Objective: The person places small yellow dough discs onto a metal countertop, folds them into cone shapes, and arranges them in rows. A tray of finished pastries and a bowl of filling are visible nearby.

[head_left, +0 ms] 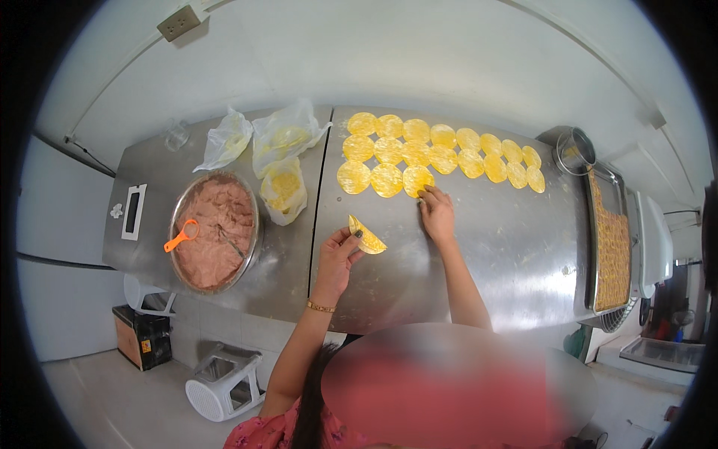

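Raised over the steel table, my left hand (337, 260) pinches a bent stack of thin yellow round wrappers (369, 238) between thumb and fingers; I cannot tell how many. My right hand (438, 215) has its fingertips closed at the near edge of a round yellow wrapper (417, 179), the rightmost in the nearest row. Beyond it, several more yellow wrappers (416, 153) lie flat in rows, edges touching or close. A large metal bowl (256, 238) of pink ground meat filling (213, 251) stands to the left. An orange-handled scoop (182, 235) and a metal utensil (232, 241) rest in the filling.
Clear plastic bags (284, 191) with yellow contents lie behind the bowl, near a glass (176, 135). At the right are a metal pot (574, 152) and a tray (611, 254) of small yellowish pieces. White stools (217, 389) and a dark box (143, 340) sit below the table (479, 258).
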Demonstrator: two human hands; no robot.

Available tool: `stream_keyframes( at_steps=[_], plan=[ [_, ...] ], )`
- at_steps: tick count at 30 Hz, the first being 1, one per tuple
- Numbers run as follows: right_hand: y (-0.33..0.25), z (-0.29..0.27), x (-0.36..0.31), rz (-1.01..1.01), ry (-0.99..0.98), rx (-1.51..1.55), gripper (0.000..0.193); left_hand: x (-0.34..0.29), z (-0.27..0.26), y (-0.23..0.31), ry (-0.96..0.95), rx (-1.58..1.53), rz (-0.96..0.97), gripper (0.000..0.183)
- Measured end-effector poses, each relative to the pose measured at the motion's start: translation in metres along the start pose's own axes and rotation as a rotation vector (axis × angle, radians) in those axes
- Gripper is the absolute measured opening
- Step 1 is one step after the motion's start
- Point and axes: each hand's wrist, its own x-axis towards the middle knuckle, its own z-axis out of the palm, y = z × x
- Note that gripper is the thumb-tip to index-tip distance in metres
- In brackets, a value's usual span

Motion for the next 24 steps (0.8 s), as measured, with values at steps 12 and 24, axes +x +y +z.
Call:
stream_keyframes(
  at_steps=[12, 24],
  plan=[
    [-0.127, -0.060, -0.039, 0.193, -0.226, 0.878, 0.014, 0.006, 0.007, -0.012, -0.120, 0.060, -0.054, 0.019],
    [-0.053, -0.065, -0.011, 0.750, 0.111, 1.600, 0.020, 0.007, 0.021, -0.013, -0.155, 0.060, -0.061, 0.018]
  ],
)
